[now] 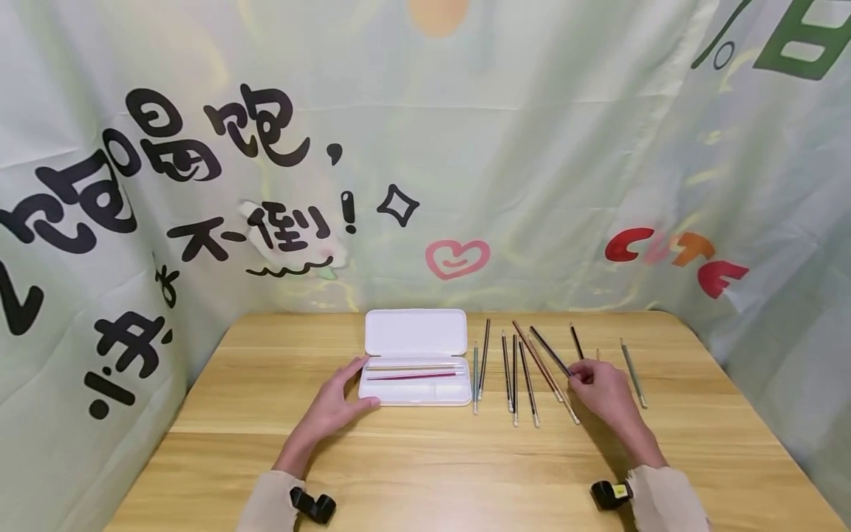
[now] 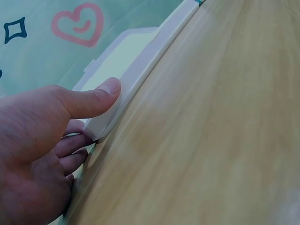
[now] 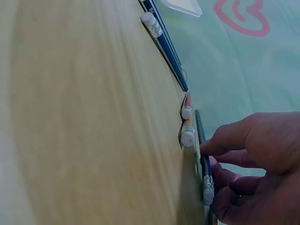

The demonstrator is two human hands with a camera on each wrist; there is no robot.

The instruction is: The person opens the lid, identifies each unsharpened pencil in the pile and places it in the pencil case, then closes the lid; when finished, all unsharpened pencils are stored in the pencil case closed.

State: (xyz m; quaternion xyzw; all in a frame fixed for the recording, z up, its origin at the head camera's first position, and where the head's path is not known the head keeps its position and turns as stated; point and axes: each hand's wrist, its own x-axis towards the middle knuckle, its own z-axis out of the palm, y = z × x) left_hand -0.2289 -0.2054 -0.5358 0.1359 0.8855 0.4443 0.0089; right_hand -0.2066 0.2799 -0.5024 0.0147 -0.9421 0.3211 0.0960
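A white pencil case (image 1: 399, 396) lies with its lid (image 1: 416, 332) raised at the back; a red pencil (image 1: 412, 375) and a light brown one are inside. My left hand (image 1: 332, 401) holds the case's left end, the thumb at the front corner and the fingers at the side and back. My right hand (image 1: 603, 388) pinches a dark pencil (image 1: 549, 349) between thumb and fingers; its white eraser end (image 3: 208, 196) shows in the right wrist view. Two brownish pencils (image 1: 541, 362) lie just left of that hand.
Several dark pencils (image 1: 515, 377) and a blue-green one (image 1: 475, 377) lie between the case and my right hand. Beyond that hand are a black pencil (image 1: 576, 340) and a grey-green pencil (image 1: 634, 373). A printed curtain (image 1: 532, 185) hangs behind the wooden table (image 1: 425, 465).
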